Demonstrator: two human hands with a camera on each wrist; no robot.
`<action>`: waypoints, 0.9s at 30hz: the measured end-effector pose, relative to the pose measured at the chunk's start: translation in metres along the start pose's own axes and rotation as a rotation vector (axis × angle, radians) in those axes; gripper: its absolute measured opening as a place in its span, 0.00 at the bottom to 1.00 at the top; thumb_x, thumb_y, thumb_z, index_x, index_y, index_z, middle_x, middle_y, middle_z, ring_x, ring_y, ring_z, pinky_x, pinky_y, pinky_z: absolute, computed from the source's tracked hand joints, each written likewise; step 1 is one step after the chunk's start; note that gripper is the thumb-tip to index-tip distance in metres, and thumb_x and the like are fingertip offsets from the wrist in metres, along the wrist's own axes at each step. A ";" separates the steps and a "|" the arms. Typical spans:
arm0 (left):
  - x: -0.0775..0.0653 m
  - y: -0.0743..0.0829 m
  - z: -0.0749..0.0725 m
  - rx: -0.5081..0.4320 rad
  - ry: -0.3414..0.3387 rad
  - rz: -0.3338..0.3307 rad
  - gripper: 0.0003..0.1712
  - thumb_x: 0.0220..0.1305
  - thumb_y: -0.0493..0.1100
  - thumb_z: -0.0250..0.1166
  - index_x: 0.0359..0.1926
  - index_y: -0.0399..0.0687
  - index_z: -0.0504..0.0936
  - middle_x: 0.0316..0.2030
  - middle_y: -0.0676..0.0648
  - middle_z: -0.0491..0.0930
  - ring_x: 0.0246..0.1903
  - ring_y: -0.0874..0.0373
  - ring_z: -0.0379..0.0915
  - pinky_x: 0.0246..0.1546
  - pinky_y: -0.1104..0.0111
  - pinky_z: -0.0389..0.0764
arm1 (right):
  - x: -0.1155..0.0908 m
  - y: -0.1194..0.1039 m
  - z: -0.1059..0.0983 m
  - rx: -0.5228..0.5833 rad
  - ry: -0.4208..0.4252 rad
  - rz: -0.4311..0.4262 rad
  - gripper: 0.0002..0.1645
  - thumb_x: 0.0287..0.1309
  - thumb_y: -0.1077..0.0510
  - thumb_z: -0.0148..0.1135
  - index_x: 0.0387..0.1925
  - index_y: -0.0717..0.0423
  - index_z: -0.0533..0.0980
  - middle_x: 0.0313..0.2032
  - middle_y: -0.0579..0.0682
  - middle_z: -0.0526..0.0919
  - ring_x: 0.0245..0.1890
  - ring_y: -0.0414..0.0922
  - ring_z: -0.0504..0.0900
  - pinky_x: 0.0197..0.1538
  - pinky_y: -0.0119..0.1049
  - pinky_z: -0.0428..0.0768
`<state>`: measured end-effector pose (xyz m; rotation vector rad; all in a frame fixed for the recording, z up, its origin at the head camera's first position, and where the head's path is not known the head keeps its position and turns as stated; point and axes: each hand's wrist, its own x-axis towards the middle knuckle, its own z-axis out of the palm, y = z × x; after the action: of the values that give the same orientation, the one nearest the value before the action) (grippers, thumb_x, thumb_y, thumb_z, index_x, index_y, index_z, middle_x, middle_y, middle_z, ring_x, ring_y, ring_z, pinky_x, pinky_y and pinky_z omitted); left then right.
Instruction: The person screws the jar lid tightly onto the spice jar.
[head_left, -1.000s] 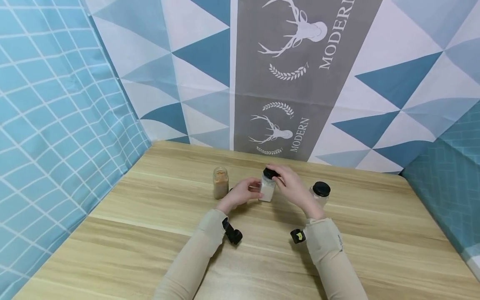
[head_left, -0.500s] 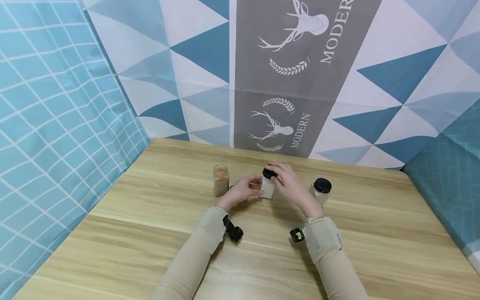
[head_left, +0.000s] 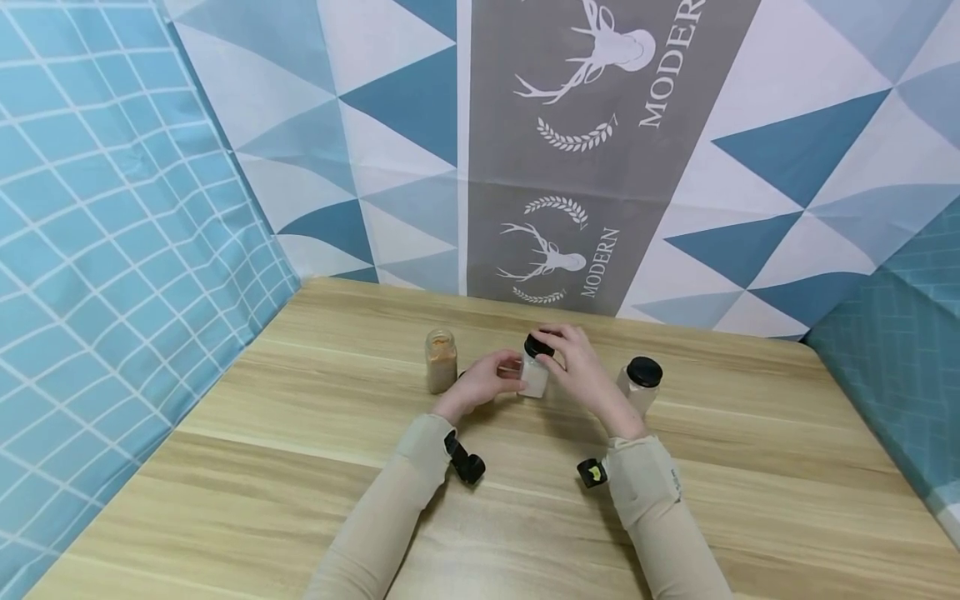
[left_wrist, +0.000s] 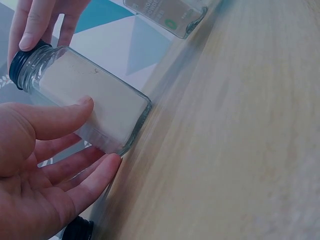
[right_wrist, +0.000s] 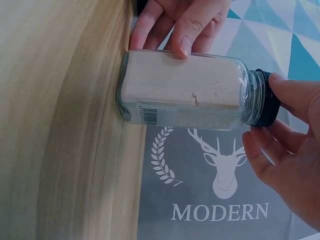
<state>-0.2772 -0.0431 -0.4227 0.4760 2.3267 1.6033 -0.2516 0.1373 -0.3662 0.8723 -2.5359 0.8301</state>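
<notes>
Glass jar (right_wrist: 185,85): likely rigid, slick, breakable. Left hand (head_left: 483,385) grips body low; right hand (head_left: 575,367) pinches black lid (right_wrist: 267,111). Best purchase: flat sides, lid rim.

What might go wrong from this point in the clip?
The middle jar might turn or slip in the left hand if the right hand, gripping its black lid, twists. The open jar of powder near the left hand could spill if bumped. The right wrist, apparently close to the lidded jar, might knock it.
</notes>
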 end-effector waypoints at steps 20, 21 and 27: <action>0.000 0.000 0.000 0.020 0.004 -0.005 0.28 0.58 0.40 0.63 0.60 0.42 0.67 0.54 0.41 0.73 0.55 0.49 0.69 0.52 0.61 0.73 | -0.002 0.001 0.000 -0.001 -0.019 0.075 0.23 0.60 0.57 0.56 0.56 0.59 0.71 0.54 0.58 0.69 0.56 0.52 0.63 0.54 0.48 0.68; 0.000 0.000 0.000 0.019 0.004 -0.008 0.28 0.58 0.40 0.63 0.60 0.43 0.67 0.54 0.42 0.73 0.55 0.49 0.69 0.52 0.61 0.72 | -0.001 0.001 0.000 0.005 -0.016 0.081 0.23 0.60 0.57 0.56 0.56 0.59 0.71 0.54 0.57 0.69 0.56 0.52 0.63 0.54 0.47 0.68; 0.000 -0.001 0.000 0.021 0.004 -0.005 0.28 0.58 0.40 0.63 0.60 0.43 0.67 0.54 0.42 0.73 0.54 0.49 0.69 0.52 0.61 0.72 | -0.002 0.003 0.004 0.026 0.017 0.119 0.24 0.58 0.54 0.58 0.54 0.60 0.72 0.50 0.57 0.71 0.53 0.51 0.66 0.53 0.47 0.69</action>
<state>-0.2769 -0.0435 -0.4233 0.4714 2.3482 1.5803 -0.2528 0.1377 -0.3715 0.7244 -2.5885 0.9045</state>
